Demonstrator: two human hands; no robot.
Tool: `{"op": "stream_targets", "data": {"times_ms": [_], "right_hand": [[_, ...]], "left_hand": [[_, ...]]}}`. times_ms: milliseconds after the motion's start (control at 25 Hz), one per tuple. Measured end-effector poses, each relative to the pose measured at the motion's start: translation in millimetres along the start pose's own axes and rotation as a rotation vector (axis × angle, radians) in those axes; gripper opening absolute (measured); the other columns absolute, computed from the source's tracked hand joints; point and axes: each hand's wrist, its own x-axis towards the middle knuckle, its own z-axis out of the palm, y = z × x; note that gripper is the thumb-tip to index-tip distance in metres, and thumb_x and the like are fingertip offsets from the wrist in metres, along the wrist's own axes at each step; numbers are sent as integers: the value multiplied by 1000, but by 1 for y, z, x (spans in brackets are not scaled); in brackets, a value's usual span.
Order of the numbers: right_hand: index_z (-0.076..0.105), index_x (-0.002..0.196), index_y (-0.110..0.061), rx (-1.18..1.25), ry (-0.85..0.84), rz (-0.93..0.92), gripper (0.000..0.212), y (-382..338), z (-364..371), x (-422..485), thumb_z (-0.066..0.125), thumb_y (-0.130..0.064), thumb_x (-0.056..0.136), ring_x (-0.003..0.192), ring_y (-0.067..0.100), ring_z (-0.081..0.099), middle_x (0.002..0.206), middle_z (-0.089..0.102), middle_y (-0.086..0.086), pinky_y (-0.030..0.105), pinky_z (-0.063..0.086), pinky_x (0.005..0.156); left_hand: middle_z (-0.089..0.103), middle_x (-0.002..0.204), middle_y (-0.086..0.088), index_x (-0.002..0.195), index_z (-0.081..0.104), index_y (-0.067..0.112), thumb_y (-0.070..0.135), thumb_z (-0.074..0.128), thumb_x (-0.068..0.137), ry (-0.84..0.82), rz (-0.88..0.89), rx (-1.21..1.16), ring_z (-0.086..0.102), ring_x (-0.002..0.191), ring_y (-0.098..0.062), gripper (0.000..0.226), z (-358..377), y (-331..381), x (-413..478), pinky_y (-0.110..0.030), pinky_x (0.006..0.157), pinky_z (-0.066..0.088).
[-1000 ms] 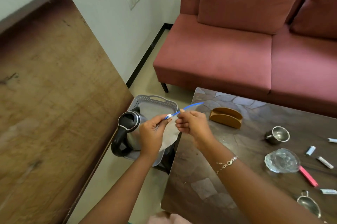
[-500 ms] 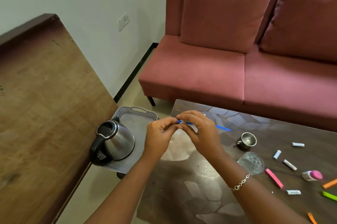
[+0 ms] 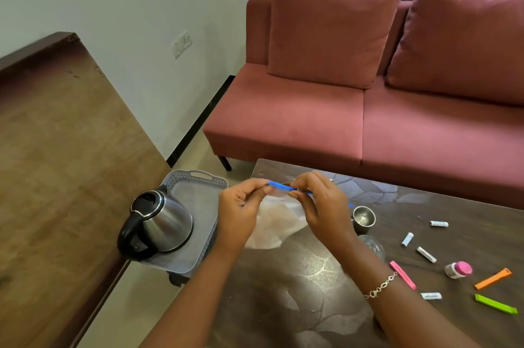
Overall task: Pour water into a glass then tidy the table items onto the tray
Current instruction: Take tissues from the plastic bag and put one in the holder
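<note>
My left hand point(image 3: 241, 206) and my right hand point(image 3: 323, 203) together pinch a blue clip point(image 3: 279, 186) along the top of a clear plastic bag point(image 3: 276, 223), which hangs between them above the dark table point(image 3: 297, 285). A steel kettle point(image 3: 158, 223) with a black handle stands on the grey tray point(image 3: 198, 186), left of the table. The glass point(image 3: 373, 245) sits on the table just right of my right wrist, partly hidden by it. A small steel cup point(image 3: 363, 217) stands behind the glass.
Pink point(image 3: 402, 275), orange point(image 3: 493, 278) and green point(image 3: 494, 303) clips, a pink-capped jar point(image 3: 458, 269) and several small white tubes lie at the table's right. A red sofa point(image 3: 368, 98) stands behind. A wooden surface point(image 3: 56, 163) fills the left.
The view has tilted up and shifted right. My hands with the clip and bag have moved from over the tray to above the table's left part, and closed in along the clip.
</note>
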Motion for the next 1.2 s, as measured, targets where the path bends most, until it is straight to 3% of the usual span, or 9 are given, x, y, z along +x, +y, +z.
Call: {"op": "stream_targets", "data": {"times_ms": [240, 480, 640, 760, 920, 1000, 1120, 1200], "right_hand": [[60, 76, -2, -105, 17, 106, 8, 43, -35, -15, 67, -5, 79, 68, 27, 60, 78, 64, 8, 39, 49, 56], [61, 77, -4, -144, -59, 126, 9, 51, -51, -23, 70, -7, 78, 72, 27, 61, 80, 65, 6, 35, 48, 60], [65, 91, -10, -67, -200, 78, 16, 40, -55, -21, 71, -19, 79, 80, 15, 60, 90, 66, 2, 28, 48, 70], [66, 84, -9, -12, -137, 120, 6, 27, -48, -18, 67, -14, 82, 71, 11, 57, 79, 65, -1, 24, 43, 65], [63, 78, -9, -19, -78, 250, 8, 22, -41, -19, 63, -13, 84, 61, 14, 55, 67, 60, -5, 23, 42, 59], [62, 78, -10, -64, -65, 255, 8, 20, -39, -23, 63, -14, 84, 60, 12, 54, 66, 58, -8, 13, 36, 56], [64, 79, -12, -111, -19, 263, 5, 15, -36, -31, 65, -13, 83, 57, 8, 54, 66, 61, -8, 6, 30, 54], [65, 82, -12, -84, 23, 254, 1, 13, -34, -35, 66, -11, 82, 57, 8, 57, 69, 68, -5, 10, 37, 55]], "left_hand": [[71, 67, 19, 72, 69, 35, 0, 60, 84, 122, -21, -141, 64, 66, 4, 38, -13, 3, 12, -15, 69, 53], [70, 67, 21, 71, 71, 41, 4, 59, 85, 72, -4, -99, 62, 66, 5, 41, -12, 7, 17, -15, 68, 52], [69, 67, 20, 69, 71, 40, 3, 60, 84, 5, -1, -103, 61, 67, 5, 42, -5, 11, 20, -13, 67, 51], [70, 71, 18, 75, 70, 38, 3, 61, 84, 13, -8, -118, 63, 72, 4, 38, 7, 16, 16, -11, 71, 52], [65, 88, 9, 95, 63, 25, 7, 65, 82, 339, -185, -128, 62, 84, -7, 22, 32, 17, -3, -18, 80, 53], [61, 96, 4, 97, 58, 23, 7, 67, 81, 385, -273, -123, 57, 92, -10, 24, 45, 18, -20, -21, 84, 50], [46, 119, 3, 122, 44, 15, 12, 71, 79, 470, -412, -91, 46, 110, -10, 51, 54, 18, -37, -23, 91, 40], [53, 108, -2, 108, 51, 15, 11, 69, 80, 426, -526, -252, 53, 101, -16, 33, 60, 22, -44, -23, 80, 46]]}}
